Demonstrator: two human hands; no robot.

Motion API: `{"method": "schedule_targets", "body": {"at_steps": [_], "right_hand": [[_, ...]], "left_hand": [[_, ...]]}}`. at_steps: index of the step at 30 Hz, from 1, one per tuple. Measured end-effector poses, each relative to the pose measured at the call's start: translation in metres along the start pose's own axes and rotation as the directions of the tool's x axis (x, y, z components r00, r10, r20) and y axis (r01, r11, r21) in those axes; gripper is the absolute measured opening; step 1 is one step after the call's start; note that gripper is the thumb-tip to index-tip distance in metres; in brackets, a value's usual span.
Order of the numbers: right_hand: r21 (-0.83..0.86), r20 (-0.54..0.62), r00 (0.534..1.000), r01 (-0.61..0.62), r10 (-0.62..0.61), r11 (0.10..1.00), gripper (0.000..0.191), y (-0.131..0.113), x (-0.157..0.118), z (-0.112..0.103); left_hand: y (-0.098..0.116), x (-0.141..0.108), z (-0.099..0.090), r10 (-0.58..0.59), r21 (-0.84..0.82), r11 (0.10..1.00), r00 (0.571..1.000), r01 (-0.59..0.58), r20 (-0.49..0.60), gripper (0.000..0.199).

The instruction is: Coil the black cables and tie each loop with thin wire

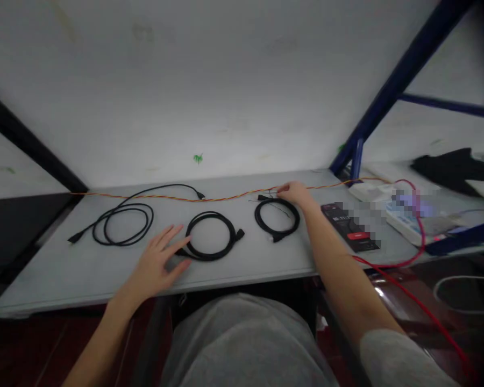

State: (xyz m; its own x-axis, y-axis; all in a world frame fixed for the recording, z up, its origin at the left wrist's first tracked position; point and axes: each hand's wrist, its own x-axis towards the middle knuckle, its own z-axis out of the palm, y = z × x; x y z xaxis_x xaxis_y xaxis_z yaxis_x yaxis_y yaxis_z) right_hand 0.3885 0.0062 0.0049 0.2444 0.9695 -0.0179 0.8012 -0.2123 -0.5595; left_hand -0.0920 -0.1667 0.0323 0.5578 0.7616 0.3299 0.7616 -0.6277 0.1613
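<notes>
Three black cables lie on the grey shelf top (246,263). The left cable (123,242) is loosely looped, with its ends spread apart. Beside the coiled middle cable (213,257) is my left hand (157,263), its fingers spread at the coil's left edge, holding nothing. My right hand (293,194) is beyond the right coiled cable (258,217), fingertips pinched together at some thin dark ties (271,192). Whether it grips one of them is too small to be certain, though a thin strand runs to the fingertips.
A twisted red-yellow wire (161,199) runs along the back. At the right are a black package (347,228), a white device (405,223), a red cable (421,242), dark cloth (452,169) and a blue metal frame (399,75).
</notes>
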Motion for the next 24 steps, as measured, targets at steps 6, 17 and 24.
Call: {"method": "schedule_targets", "body": {"at_steps": [6,17,24], "right_hand": [[0.016,-0.070,0.996,0.055,-0.054,0.998,0.003,-0.005,0.001,-0.004],[0.348,-0.287,0.849,0.525,-0.445,0.777,0.034,-0.062,-0.102,0.025],[0.447,-0.117,0.821,0.546,-0.558,0.709,0.016,-0.099,-0.168,0.076]], "left_hand": [[-0.004,0.010,0.015,0.056,-0.029,0.998,0.998,-0.055,0.042,0.031],[0.091,0.029,0.052,-0.161,0.279,0.935,0.963,0.219,-0.218,0.023],[0.141,0.055,0.075,-0.179,0.322,0.919,0.969,0.227,-0.170,0.023]]}}
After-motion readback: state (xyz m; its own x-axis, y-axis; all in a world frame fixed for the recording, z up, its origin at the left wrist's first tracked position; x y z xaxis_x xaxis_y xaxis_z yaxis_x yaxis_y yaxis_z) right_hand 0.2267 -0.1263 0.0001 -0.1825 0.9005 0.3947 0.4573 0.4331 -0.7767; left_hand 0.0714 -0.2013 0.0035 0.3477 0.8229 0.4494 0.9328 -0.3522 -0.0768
